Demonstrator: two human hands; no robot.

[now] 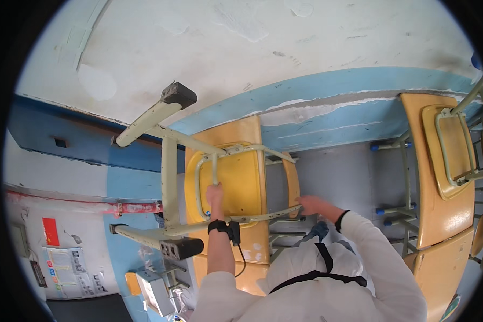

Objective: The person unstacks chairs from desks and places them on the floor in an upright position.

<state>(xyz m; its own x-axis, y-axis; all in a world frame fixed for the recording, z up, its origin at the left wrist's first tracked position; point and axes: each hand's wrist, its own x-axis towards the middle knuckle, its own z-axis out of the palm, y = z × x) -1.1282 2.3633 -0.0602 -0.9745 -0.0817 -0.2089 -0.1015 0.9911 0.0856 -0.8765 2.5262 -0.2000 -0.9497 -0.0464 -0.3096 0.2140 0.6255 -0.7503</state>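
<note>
An upside-down school chair with a yellow seat (233, 187) and a cream metal frame lies over a wooden desktop (249, 129). My left hand (214, 195) is closed around a metal crossbar under its seat. At the chair's wooden backrest (291, 185), my right hand (310, 204) grips the lower end, where the frame tube meets it. The chair's legs point up and to the left, with black caps (179, 95) on their ends. Whether the seat touches the desktop cannot be told.
Another upturned chair (446, 149) rests on a desk (442, 217) at the right, with blue-capped legs below. A blue and white wall (330, 116) runs along the far side. A red pipe (137, 208) and a white box (155, 292) are at the left.
</note>
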